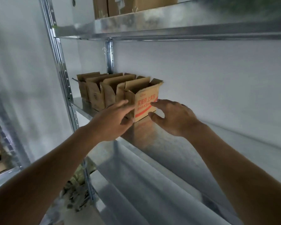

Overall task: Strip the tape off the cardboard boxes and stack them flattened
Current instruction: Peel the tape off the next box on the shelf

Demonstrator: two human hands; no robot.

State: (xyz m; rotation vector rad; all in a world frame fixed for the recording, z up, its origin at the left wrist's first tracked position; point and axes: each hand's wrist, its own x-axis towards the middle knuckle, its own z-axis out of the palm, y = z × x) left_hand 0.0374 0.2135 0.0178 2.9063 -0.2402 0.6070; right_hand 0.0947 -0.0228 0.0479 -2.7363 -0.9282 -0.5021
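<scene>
Between both hands' grip (141, 111), seemingly touching: box (145, 101)

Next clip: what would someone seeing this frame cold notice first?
Two bare forearms reach up from the bottom corners toward a metal shelf, the left hand and right hand spread open on either side of an open cardboard box with red print. That box stands nearest in a row of open boxes running back toward the left upright. More cardboard sits on the shelf above.

A metal shelf (177, 148) runs between slotted steel uprights (62, 75) against a pale wall (217, 78), with another shelf (169, 23) above it.
</scene>
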